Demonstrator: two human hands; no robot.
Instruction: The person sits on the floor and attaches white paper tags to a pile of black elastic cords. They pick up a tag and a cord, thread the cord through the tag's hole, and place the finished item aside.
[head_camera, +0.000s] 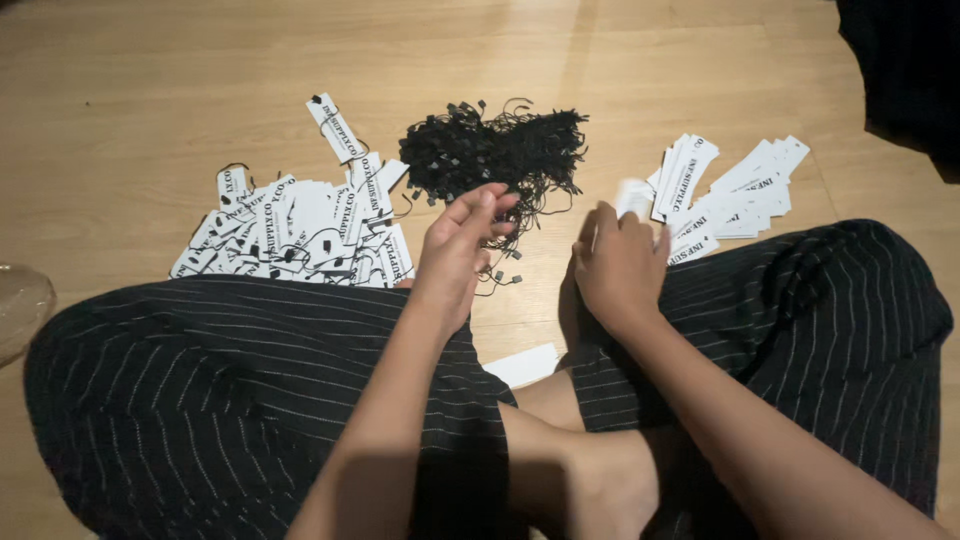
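Two hands work above a wooden floor (150, 90), and we see them from over crossed legs in black pinstriped trousers (240, 380). The left hand (455, 250) is raised with its fingers (480, 205) loosely spread and slightly curled; a thin black string with a small plastic end (505, 275) dangles just beneath it, and it seems pinched between the fingertips, though we cannot tell the exact grip. The right hand (618, 262) is curled around a white paper tag (633, 195), whose upper end sticks up above the knuckles; the fingers are closed on it.

Just beyond the left hand, toward the far edge of the floor, lies a tangled heap of black strings (500, 150). To its left, touching the trouser knee, spreads a wide pile of white tags already threaded with black loops (300, 230), one tag (335, 125) lying apart at the top of that pile. To the right of the right hand, near the other knee, sits a fanned stack of plain white tags (740, 185). One more white tag (525, 365) lies on the floor between the legs. At the left edge we see part of a clear plastic bag (20, 305), and a dark cloth (900, 60) fills the far right corner.
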